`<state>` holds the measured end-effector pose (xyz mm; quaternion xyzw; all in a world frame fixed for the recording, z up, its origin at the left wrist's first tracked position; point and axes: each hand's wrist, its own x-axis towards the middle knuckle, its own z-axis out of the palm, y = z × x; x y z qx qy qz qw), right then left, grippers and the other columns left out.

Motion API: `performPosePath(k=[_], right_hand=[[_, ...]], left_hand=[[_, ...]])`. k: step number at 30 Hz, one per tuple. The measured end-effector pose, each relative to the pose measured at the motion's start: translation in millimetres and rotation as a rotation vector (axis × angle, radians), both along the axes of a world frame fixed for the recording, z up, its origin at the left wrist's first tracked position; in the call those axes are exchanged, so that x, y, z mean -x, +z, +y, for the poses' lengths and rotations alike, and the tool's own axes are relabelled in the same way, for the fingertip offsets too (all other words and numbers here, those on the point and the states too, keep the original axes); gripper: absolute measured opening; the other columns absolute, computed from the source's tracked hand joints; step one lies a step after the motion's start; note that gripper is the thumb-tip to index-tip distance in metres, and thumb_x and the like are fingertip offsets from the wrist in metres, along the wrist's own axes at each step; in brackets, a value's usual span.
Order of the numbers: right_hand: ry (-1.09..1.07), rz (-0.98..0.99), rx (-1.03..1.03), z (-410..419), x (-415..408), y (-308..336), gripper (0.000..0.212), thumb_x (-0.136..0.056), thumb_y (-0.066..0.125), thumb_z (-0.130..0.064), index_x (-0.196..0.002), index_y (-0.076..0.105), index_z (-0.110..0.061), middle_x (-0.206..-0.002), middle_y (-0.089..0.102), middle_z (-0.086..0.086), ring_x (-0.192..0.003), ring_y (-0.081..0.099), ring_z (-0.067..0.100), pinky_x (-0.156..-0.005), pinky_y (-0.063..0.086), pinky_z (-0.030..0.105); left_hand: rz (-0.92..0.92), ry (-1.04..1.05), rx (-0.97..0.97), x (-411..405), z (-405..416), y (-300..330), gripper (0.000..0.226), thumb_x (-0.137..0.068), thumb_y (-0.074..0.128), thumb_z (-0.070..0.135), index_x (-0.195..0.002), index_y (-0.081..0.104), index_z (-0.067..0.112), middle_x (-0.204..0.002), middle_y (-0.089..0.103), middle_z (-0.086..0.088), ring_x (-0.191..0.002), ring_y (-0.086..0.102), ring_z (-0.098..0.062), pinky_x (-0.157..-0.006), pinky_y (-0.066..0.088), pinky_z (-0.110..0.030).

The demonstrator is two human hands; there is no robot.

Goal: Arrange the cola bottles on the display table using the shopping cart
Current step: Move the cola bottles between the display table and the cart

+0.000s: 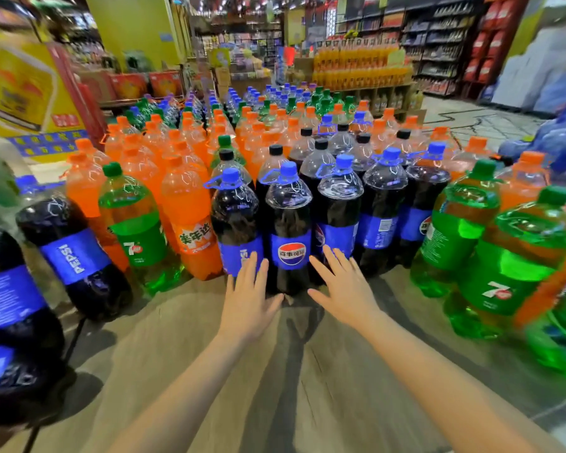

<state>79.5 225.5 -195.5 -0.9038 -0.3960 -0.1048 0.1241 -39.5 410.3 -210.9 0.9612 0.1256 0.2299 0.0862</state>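
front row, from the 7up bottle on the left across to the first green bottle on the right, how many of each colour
dark cola bottles: 5
green bottles: 2
orange bottle: 1
total: 8

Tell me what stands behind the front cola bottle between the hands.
Behind the front cola bottle stand more cola bottles with blue and black caps, only their necks and shoulders showing. Their lower bodies and the table beneath are covered.
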Motion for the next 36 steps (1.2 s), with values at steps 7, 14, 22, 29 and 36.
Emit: performPosePath(k=[7,14,22,29,36], right_hand=[[0.194,0.078,0.080,-69,-27,-14,0.064,-0.094,0.041,-0.055,-0.151,0.025,-0.029,-0.159,0.017,0.001,-0.147,0.010,0.022,-0.118,0.007,0.043],[0.327,0.086,0.036,-131,-36,-16,0.070,-0.082,0.032,-0.062,-0.136,0.053,-0.023,-0.139,0.052,0.005,-0.131,0.045,0.029,-0.109,0.031,0.046],[0.368,0.112,0.037,-197,-18,-14,0.069,-0.081,0.034,-0.062,-0.133,0.056,-0.022,-0.136,0.055,0.006,-0.127,0.050,0.028,-0.107,0.032,0.049],[0.348,0.131,0.019,-279,13,-16,0.071,-0.081,0.033,-0.067,-0.138,0.049,-0.027,-0.142,0.049,0.005,-0.131,0.045,0.029,-0.109,0.034,0.045],[0.307,0.169,0.028,-375,41,-18,0.074,-0.083,0.027,-0.068,-0.145,0.038,-0.029,-0.151,0.036,-0.002,-0.140,0.031,0.020,-0.116,0.022,0.038]], left_hand=[[0.094,0.117,-0.080,-3,-76,-9,0.069,-0.083,0.037,0.057,-0.123,0.063,0.008,-0.132,0.060,-0.011,-0.117,0.060,-0.031,-0.094,0.049,-0.055],[0.152,0.237,-0.181,17,-155,-14,0.064,-0.081,0.041,0.056,-0.117,0.067,0.010,-0.118,0.066,-0.008,-0.098,0.066,-0.030,-0.076,0.053,-0.042],[0.170,0.268,-0.247,40,-218,3,0.061,-0.080,0.043,0.056,-0.113,0.068,0.011,-0.116,0.067,-0.008,-0.092,0.063,-0.029,-0.078,0.053,-0.042],[0.110,0.194,-0.236,68,-281,3,0.061,-0.081,0.044,0.057,-0.115,0.067,0.012,-0.120,0.065,-0.008,-0.100,0.062,-0.028,-0.084,0.051,-0.043],[0.056,0.136,-0.213,87,-363,-2,0.061,-0.084,0.044,0.056,-0.117,0.067,0.011,-0.123,0.065,-0.010,-0.108,0.062,-0.028,-0.090,0.050,-0.045]])
